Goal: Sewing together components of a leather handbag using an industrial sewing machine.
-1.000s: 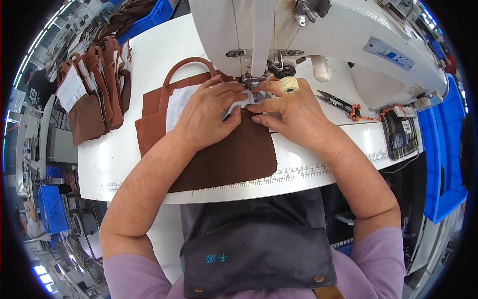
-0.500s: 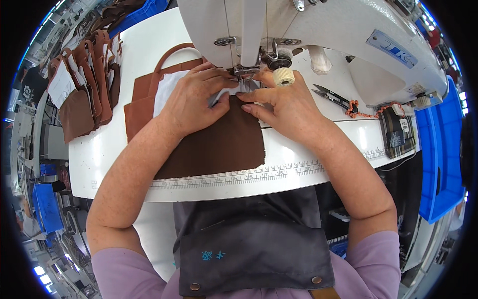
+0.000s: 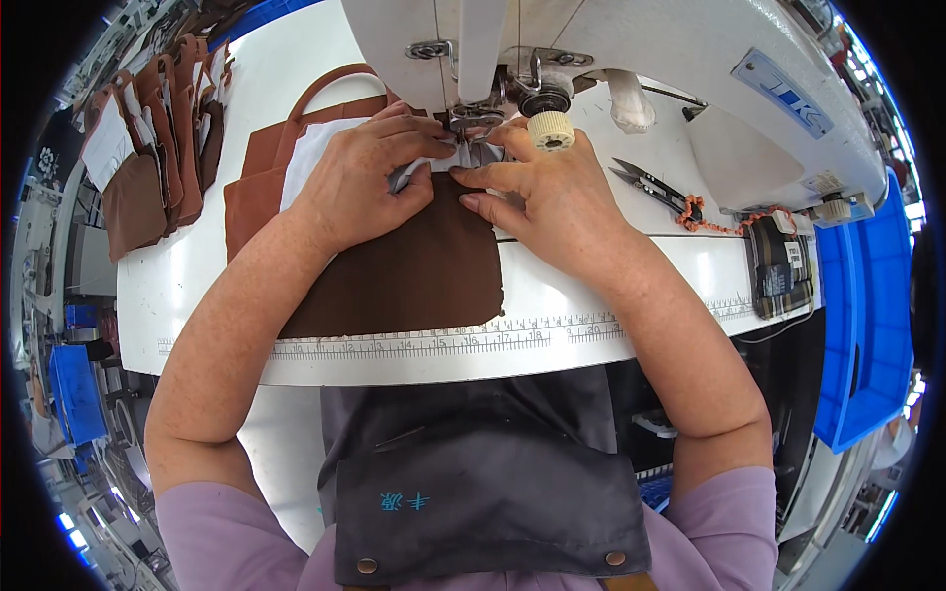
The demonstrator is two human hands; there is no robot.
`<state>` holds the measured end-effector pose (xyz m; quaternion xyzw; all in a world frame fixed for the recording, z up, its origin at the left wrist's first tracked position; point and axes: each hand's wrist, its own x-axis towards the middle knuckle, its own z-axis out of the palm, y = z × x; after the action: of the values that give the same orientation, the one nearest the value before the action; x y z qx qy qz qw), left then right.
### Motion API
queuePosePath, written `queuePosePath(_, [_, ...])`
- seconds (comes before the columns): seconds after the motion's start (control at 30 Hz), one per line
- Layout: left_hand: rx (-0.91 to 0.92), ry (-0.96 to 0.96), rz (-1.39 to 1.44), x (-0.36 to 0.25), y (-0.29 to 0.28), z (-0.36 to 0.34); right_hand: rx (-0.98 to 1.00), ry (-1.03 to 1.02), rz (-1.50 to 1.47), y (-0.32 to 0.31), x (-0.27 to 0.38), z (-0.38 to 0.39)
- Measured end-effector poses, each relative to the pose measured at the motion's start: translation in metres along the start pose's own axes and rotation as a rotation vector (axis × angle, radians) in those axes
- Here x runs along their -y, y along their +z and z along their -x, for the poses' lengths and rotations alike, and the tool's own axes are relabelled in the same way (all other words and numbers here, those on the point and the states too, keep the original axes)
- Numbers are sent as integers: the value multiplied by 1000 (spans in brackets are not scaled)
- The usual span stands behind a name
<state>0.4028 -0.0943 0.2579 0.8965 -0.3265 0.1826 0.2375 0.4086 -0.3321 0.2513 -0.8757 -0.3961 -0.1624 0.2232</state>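
A dark brown fabric panel (image 3: 404, 271) lies on the white sewing table, its far edge against white lining cloth (image 3: 317, 148) under the sewing machine's presser foot (image 3: 463, 148). My left hand (image 3: 370, 177) closes on a raised fold of the lining, its thumb bent beneath the fingers, just left of the foot. Right of the foot, my right hand (image 3: 552, 192) rests on the work with its index finger and thumb stretched out and apart at the panel's edge. Its farther fingertips are hidden behind the machine parts. Reddish-brown pieces with a looped handle (image 3: 330, 84) extend beyond my left hand.
Several brown bag pieces (image 3: 148, 202) stand bunched at the table's left. To the right lie black thread snips (image 3: 650, 187) with an orange cord and a plaid pouch (image 3: 778, 266). A printed ruler (image 3: 473, 338) runs along the front edge. Blue bins (image 3: 838, 345) stand beyond the right side.
The whole view has shifted slightly, so table and machine sit a little further up and left. Both hands keep nearly the same hold and place beside the presser foot.
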Motion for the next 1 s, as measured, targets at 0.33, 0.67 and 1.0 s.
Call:
queuePosePath(0.33, [-13, 3, 7, 5, 1, 1, 2, -10, 24, 2, -1, 0])
queuePosePath(0.67, [-13, 18, -25, 4, 4, 1, -10, -13, 17, 3, -3, 0])
queuePosePath(1.0, [30, 8, -32, 7, 2, 0, 6, 4, -5, 3, -2, 1])
